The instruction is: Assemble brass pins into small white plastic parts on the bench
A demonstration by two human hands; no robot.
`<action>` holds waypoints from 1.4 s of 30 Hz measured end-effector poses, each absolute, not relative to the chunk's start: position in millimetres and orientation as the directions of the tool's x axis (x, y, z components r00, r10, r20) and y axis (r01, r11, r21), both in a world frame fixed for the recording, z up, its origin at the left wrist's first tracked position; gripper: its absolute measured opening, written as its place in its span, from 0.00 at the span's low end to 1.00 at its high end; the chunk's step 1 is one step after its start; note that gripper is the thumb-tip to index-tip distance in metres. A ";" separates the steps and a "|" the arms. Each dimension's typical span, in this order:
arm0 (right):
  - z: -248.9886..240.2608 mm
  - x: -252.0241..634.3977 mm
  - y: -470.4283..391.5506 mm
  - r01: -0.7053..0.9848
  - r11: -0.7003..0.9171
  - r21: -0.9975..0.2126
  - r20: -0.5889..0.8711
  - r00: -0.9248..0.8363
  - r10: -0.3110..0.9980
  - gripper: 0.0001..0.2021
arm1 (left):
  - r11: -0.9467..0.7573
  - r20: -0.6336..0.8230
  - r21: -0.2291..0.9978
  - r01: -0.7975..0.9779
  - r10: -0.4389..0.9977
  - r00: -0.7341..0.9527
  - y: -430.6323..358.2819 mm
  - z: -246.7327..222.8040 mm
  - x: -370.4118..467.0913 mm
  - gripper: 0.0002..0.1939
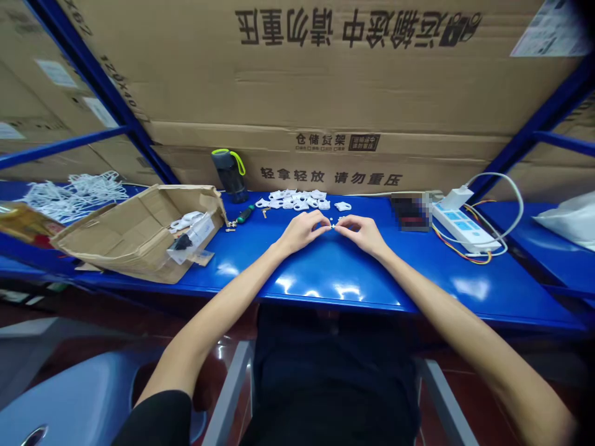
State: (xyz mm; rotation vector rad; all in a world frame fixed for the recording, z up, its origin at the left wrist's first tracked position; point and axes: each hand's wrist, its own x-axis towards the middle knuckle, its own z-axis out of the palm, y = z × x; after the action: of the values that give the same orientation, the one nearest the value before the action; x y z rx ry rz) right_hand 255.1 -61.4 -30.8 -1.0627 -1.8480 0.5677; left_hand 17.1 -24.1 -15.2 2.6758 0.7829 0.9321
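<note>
My left hand [304, 230] and my right hand [361, 233] meet over the blue tabletop, thumbs and fingers pinched close together. Between the fingertips is a tiny whitish piece [332, 227], too small to name. Both hands seem to touch it. Just behind the hands lies a pile of white plastic parts [295, 199], with one separate white part [343, 205] to its right. Left of the pile rests a screwdriver with a green and black handle [245, 214], near some small brass-coloured bits [230, 226].
An open cardboard box [139, 238] holding white parts and a plastic bag stands at left. Behind it is a dark bottle [230, 175] with a yellow-green strap. A white power strip [465, 226] with cables lies at right, beside a blurred dark object [411, 212]. Cardboard [325, 93] backs the table.
</note>
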 end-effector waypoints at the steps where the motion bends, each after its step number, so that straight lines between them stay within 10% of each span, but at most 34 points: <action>1: -31.3 254.9 -61.5 0.439 0.529 -0.726 0.478 -0.232 0.847 0.17 | -0.841 0.515 0.351 0.412 0.541 0.665 -23.9 -15.6 17.1 0.13; 20: -33.7 253.4 -62.3 0.461 0.557 -0.691 0.456 -0.320 0.830 0.17 | -0.866 0.534 0.350 0.356 0.497 0.684 -17.1 -22.0 13.5 0.16; 42: -25.1 259.7 -65.8 0.538 0.700 -0.469 0.328 -0.630 0.704 0.10 | -0.765 0.188 0.546 0.341 0.509 0.840 -24.6 1.7 -0.2 0.17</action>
State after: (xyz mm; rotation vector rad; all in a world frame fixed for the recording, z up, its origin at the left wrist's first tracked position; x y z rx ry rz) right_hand 259.7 -65.8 -25.1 -0.9521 -2.4156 0.4514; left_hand -0.2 -24.6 1.7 2.5128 0.6243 0.4472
